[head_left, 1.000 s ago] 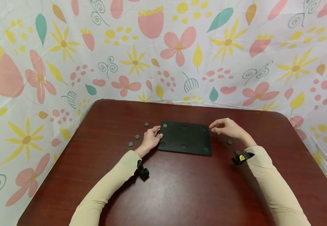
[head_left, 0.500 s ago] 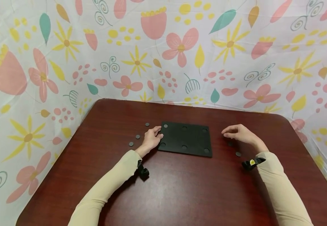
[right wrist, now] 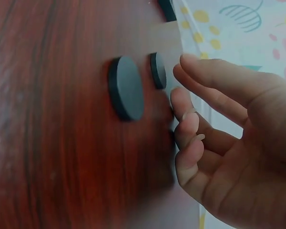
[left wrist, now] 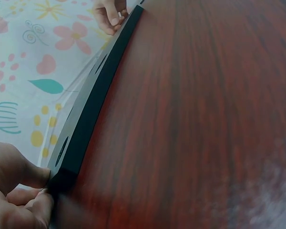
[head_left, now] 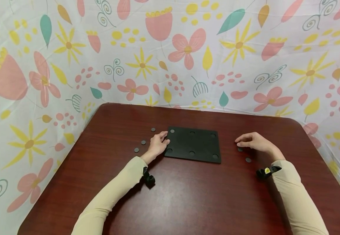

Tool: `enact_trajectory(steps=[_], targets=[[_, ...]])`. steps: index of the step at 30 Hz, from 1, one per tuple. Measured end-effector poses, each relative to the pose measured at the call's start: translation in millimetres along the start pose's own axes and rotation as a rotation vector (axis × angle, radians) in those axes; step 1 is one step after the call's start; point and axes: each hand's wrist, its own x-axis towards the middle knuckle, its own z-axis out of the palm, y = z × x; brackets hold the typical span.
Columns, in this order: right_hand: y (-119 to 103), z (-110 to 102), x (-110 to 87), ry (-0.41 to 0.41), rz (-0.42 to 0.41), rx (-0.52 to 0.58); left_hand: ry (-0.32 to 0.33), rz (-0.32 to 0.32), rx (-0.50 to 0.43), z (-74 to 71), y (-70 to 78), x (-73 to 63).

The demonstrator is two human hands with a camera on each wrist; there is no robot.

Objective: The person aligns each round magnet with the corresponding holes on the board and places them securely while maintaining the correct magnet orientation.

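A flat black board (head_left: 193, 142) with several round recesses lies on the table, and a grey disc (head_left: 172, 131) sits in its far left recess. My left hand (head_left: 158, 143) grips the board's left edge; in the left wrist view the thumb is on top of the corner and the fingers are against the side. To the board's right, my right hand (head_left: 255, 142) hovers with relaxed fingers and nothing held. Its fingertips are right by one disc (head_left: 240, 149), and a second disc (head_left: 248, 160) lies nearer to me. The right wrist view shows a near disc (right wrist: 126, 90) large beside the hand.
Left of the board, three more grey discs lie loose: a far disc (head_left: 153, 130), a middle disc (head_left: 143, 142) and a near disc (head_left: 136, 150). The dark red wooden table (head_left: 187, 195) meets a flower-patterned cloth (head_left: 170, 65) behind and at the sides.
My right hand has moved right, from the board's far right corner to beside the loose disc there. My left hand has stayed at the board's left edge.
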Motion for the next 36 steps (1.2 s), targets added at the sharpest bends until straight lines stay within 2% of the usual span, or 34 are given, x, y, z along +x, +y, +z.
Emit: enact_trajectory(steps=[4, 7, 12, 17, 28, 36], targets=[[3, -1, -5.6, 0.006, 0.016, -0.014, -0.001, 0.01, 0.002, 0.6, -0.1, 0.0], [7, -2, -9.8, 0.002, 0.031, 0.018, -0.007, 0.017, 0.016, 0.7, 0.1, 0.1], [14, -3, -11.0, -0.012, -0.011, 0.11, 0.004, 0.029, 0.04, -0.7, 2.0, -0.2], [18, -1, -9.7, -0.012, -0.027, 0.14, 0.004, 0.03, 0.051, -0.5, 1.3, -0.1], [21, 5, -11.0, 0.005, -0.042, 0.148, 0.006, 0.026, 0.047, 1.3, -1.7, 0.3], [18, 6, -11.7, 0.027, -0.044, 0.086, 0.0, 0.04, 0.039, 0.6, -2.5, -0.4]])
